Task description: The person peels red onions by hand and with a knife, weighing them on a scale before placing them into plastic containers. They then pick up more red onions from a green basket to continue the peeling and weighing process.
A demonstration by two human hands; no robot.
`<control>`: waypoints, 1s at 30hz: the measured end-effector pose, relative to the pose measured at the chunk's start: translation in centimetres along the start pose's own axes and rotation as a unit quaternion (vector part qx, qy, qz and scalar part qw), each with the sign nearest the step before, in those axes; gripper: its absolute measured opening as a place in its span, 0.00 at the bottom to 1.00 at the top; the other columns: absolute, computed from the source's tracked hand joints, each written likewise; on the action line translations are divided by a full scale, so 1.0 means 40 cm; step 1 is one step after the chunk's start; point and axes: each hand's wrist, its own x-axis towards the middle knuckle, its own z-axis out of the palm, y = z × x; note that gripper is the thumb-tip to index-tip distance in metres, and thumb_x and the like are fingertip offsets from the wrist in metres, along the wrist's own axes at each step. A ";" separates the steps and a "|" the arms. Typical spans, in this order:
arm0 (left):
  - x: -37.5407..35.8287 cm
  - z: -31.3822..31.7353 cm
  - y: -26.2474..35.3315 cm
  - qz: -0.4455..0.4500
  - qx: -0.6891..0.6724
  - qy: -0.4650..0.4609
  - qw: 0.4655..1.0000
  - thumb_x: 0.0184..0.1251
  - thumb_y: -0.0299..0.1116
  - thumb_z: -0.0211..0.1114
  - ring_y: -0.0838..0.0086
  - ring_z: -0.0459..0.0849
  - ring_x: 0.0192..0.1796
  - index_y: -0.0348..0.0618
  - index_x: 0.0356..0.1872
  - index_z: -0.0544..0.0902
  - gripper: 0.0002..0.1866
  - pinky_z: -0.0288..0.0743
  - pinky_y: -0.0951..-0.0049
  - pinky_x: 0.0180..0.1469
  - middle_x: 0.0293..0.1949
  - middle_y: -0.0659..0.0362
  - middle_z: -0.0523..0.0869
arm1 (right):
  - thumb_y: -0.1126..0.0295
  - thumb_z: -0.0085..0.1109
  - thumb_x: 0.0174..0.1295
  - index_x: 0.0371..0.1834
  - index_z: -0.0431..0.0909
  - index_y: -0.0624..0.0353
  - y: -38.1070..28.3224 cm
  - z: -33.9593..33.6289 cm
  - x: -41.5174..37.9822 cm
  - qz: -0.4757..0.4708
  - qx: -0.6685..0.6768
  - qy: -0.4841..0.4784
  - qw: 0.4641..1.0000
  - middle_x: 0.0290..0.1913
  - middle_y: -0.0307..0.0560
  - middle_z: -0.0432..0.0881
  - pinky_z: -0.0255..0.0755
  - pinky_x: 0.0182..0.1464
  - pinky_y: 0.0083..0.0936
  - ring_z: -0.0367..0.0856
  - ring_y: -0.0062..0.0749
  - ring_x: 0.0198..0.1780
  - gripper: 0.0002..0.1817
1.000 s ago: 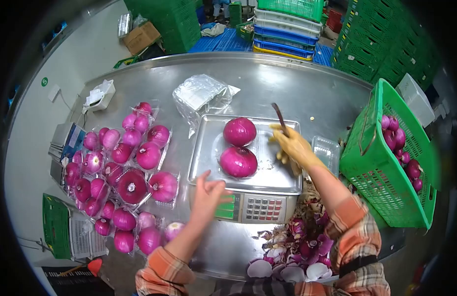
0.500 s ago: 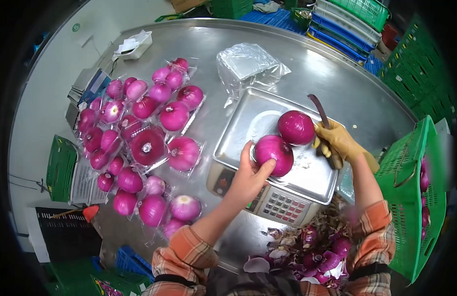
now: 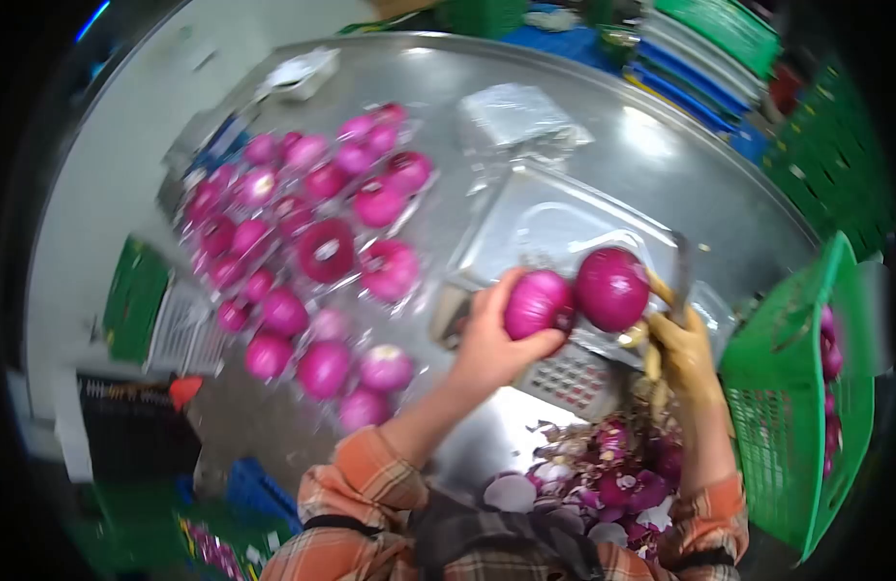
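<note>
My left hand (image 3: 491, 341) is wrapped round a red onion (image 3: 538, 305), thumb along its lower side. Right beside it, a second, darker red onion (image 3: 612, 289) rests against the fingers of my right hand (image 3: 688, 358), which wears a yellowish glove. A knife (image 3: 681, 266) is gripped in that same hand, blade pointing up and away from me. Both onions are above the near part of a digital scale with a steel tray (image 3: 491, 232); its keypad (image 3: 572, 382) shows below them. Motion blurs the gloved fingers.
Several wrapped onions (image 3: 322, 252) cover the table's left side. Clear plastic film (image 3: 516, 116) lies behind the scale. Onion skins and trimmings (image 3: 612, 484) are heaped near my body. A green crate (image 3: 777, 387) with onions stands at right, stacked crates (image 3: 699, 68) at the back.
Both onions have come nearer to my body, off the middle of the scale tray toward its keypad. My hands moved with them, and the view has shifted slightly.
</note>
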 end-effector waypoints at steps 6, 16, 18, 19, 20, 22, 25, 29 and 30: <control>-0.246 -0.114 0.009 -0.028 0.036 0.077 0.996 0.51 0.33 0.75 0.67 0.75 0.59 0.37 0.67 0.61 0.43 0.71 0.70 0.60 0.58 0.48 0.72 | 0.72 0.47 0.67 0.70 0.62 0.54 0.040 0.129 -0.107 0.062 -0.052 -0.075 0.994 0.20 0.43 0.80 0.65 0.11 0.15 0.71 0.21 0.11 0.26; -0.417 -0.447 -0.034 -0.023 0.038 0.268 0.962 0.49 0.31 0.75 0.66 0.77 0.57 0.38 0.66 0.64 0.41 0.72 0.68 0.59 0.56 0.49 0.74 | 0.70 0.45 0.64 0.72 0.61 0.45 -0.024 0.527 -0.078 0.035 -0.145 -0.273 0.951 0.20 0.42 0.78 0.67 0.18 0.15 0.73 0.20 0.15 0.30; -0.416 -0.518 -0.042 -0.021 0.035 0.274 0.961 0.47 0.33 0.75 0.65 0.77 0.57 0.38 0.65 0.65 0.42 0.71 0.68 0.60 0.56 0.49 0.73 | 0.69 0.45 0.64 0.72 0.60 0.42 -0.007 0.588 -0.056 0.024 -0.140 -0.290 0.947 0.21 0.42 0.78 0.68 0.18 0.18 0.74 0.22 0.15 0.30; -0.415 -0.552 -0.048 -0.015 0.056 0.267 0.962 0.49 0.30 0.75 0.68 0.78 0.56 0.37 0.65 0.64 0.41 0.72 0.69 0.59 0.56 0.50 0.75 | 0.69 0.46 0.64 0.72 0.60 0.41 -0.009 0.614 -0.055 0.020 -0.144 -0.294 0.945 0.21 0.42 0.79 0.69 0.18 0.19 0.74 0.22 0.15 0.30; -0.411 -0.577 -0.053 -0.010 0.076 0.261 0.962 0.51 0.26 0.74 0.70 0.79 0.55 0.36 0.65 0.63 0.40 0.73 0.70 0.59 0.55 0.52 0.77 | 0.69 0.48 0.65 0.72 0.60 0.44 -0.004 0.631 -0.047 0.033 -0.142 -0.297 0.944 0.22 0.42 0.79 0.70 0.18 0.20 0.75 0.23 0.16 0.30; -0.389 -0.623 -0.037 -0.012 0.081 0.238 0.968 0.51 0.27 0.74 0.70 0.79 0.55 0.37 0.65 0.64 0.39 0.73 0.70 0.59 0.54 0.52 0.77 | 0.69 0.49 0.65 0.72 0.60 0.46 -0.015 0.662 -0.043 0.039 -0.125 -0.285 0.950 0.23 0.42 0.79 0.71 0.18 0.20 0.75 0.23 0.16 0.30; -0.330 -0.696 -0.011 -0.012 0.105 0.207 0.973 0.50 0.30 0.74 0.69 0.78 0.55 0.36 0.64 0.65 0.39 0.73 0.70 0.59 0.53 0.52 0.77 | 0.69 0.50 0.65 0.72 0.60 0.50 -0.058 0.708 -0.025 0.042 -0.115 -0.268 0.956 0.27 0.44 0.82 0.72 0.19 0.20 0.75 0.23 0.16 0.30; -0.185 -0.809 0.034 0.063 0.134 0.153 0.977 0.49 0.32 0.74 0.70 0.79 0.53 0.37 0.64 0.67 0.39 0.73 0.69 0.58 0.53 0.51 0.77 | 0.70 0.49 0.65 0.73 0.55 0.56 -0.142 0.740 0.028 0.001 -0.104 -0.262 0.959 0.37 0.50 0.86 0.72 0.19 0.19 0.76 0.24 0.18 0.31; -0.142 -0.838 0.057 0.066 0.092 0.123 0.986 0.47 0.34 0.74 0.68 0.79 0.53 0.38 0.64 0.67 0.40 0.72 0.69 0.58 0.55 0.49 0.76 | 0.70 0.50 0.65 0.73 0.53 0.57 -0.170 0.751 0.038 -0.012 -0.099 -0.263 0.960 0.38 0.51 0.86 0.72 0.18 0.19 0.76 0.24 0.18 0.32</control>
